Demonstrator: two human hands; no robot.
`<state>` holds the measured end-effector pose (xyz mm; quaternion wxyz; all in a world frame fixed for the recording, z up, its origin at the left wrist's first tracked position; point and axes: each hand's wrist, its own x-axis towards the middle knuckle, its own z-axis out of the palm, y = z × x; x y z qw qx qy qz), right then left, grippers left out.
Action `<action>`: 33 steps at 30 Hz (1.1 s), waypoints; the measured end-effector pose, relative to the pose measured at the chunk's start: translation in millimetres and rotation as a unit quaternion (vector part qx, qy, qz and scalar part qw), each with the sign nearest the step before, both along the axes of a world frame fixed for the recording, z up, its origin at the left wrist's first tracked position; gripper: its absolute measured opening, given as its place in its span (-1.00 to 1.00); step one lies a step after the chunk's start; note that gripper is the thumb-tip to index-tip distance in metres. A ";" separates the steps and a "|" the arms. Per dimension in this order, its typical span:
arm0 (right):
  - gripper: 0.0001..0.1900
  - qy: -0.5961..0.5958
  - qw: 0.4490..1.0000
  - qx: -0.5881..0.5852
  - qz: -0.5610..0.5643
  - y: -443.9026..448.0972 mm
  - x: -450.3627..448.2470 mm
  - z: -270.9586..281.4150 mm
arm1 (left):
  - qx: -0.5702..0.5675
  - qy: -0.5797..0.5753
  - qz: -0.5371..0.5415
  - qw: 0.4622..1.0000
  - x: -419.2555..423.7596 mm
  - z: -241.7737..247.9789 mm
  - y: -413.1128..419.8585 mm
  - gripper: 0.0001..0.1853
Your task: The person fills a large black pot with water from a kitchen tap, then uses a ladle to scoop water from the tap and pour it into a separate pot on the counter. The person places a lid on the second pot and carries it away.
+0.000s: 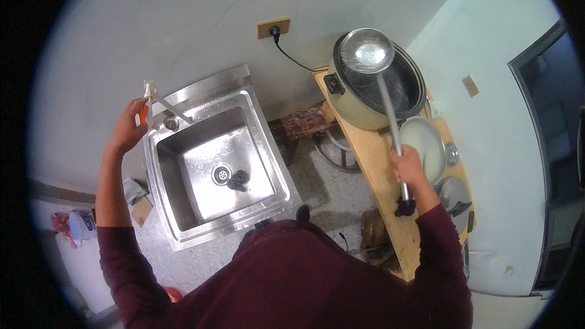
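Note:
My left hand [127, 127] is at the far left of the sink, its fingers around the orange lever [143, 113] of a pale faucet [170, 107]. The spout reaches over the stainless steel sink [270, 153]; whether water runs from it I cannot tell. Near the drain [222, 174] in the wet basin lies a dark scouring pad [238, 180]. On the right, my right hand [408, 164] grips the long handle of a metal ladle [367, 50]. The ladle's round bowl appears above the mouth of a large electric cooker pot [358, 108].
A wooden board table [372, 171] carries the cooker, a pale round basin [422, 146], a grey lid [454, 196] and a dark purple cloth-like item [405, 208]. A black cord [292, 57] runs to a wall outlet [263, 31]. A metal ring stand [338, 155] is below.

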<state>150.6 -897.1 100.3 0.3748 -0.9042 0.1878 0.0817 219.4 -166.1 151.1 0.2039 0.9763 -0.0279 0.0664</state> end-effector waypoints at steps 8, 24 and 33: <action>-0.75 -0.142 0.924 -0.353 -0.043 -134.4 38.5 -11.8 | -0.033 0.047 -0.010 0.998 -2.5 19.5 -9.6 -0.32; -0.73 -0.232 0.935 -0.268 0.033 -21.2 44.2 -10.8 | 0.069 0.069 -0.037 0.995 7.9 25.0 0.3 -0.40; -0.71 0.130 0.938 0.135 0.293 200.3 -46.2 -138.3 | 0.159 0.097 0.022 0.982 14.7 34.3 -33.9 -0.50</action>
